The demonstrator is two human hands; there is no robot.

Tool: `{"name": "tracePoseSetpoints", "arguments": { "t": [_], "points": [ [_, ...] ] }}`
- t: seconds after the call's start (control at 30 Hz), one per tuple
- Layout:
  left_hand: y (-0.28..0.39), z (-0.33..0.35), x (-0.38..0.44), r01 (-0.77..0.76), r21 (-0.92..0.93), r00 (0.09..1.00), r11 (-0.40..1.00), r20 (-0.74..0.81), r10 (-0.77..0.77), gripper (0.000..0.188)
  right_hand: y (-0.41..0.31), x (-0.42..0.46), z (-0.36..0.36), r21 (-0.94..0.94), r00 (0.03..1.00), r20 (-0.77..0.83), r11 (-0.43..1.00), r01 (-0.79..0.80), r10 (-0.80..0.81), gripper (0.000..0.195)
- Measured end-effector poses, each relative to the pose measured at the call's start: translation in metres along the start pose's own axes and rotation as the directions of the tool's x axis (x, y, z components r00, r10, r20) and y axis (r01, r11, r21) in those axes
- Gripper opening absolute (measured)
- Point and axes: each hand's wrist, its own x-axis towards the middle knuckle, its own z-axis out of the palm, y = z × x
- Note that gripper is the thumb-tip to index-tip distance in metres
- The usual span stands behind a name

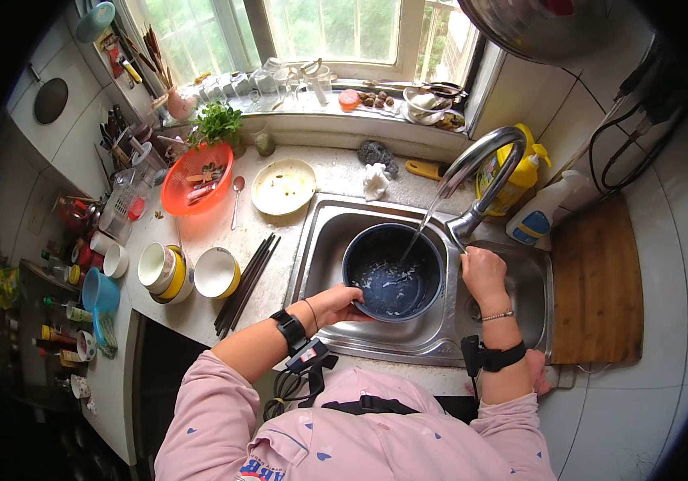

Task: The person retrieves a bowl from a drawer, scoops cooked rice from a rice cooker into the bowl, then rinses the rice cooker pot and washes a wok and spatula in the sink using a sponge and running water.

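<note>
My left hand (pixel 344 303) grips the lower left rim of a round dark blue pot (pixel 393 272), held in the left basin of the steel double sink (pixel 326 225). Water runs from the chrome faucet (pixel 482 159) into the pot, where whitish bits float or cling to the bottom. My right hand (pixel 484 273) is closed on the faucet's lever, over the right basin.
Left of the sink lie dark chopsticks (pixel 246 285), a yellow bowl (pixel 217 272), stacked bowls (pixel 163 273), a spoon (pixel 237 201), an orange colander (pixel 198 180) and a soiled plate (pixel 283 186). Bottles (pixel 539 207) and a wooden board (pixel 597 279) stand right.
</note>
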Motion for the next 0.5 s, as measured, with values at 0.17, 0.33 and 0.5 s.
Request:
{"name": "tracePoseSetpoints", "arguments": {
  "t": [0.17,0.33,0.5],
  "points": [
    [0.005,0.002,-0.006,0.031,-0.052,0.999,0.998,0.035,-0.029,0.026,0.003,0.001,0.0,0.019,1.0,-0.011,1.0,0.009,-0.009,0.017],
    [0.012,0.006,-0.018,-0.006,-0.037,0.999,0.999,0.036,0.008,0.024,0.004,0.003,-0.005,0.079,0.999,0.018,0.996,0.035,-0.037,0.02],
    [0.015,0.014,-0.028,-0.008,-0.05,0.999,0.999,0.035,0.01,0.02,0.017,0.004,-0.012,0.238,0.998,0.068,0.971,-0.018,0.002,0.023]
  ]
}}
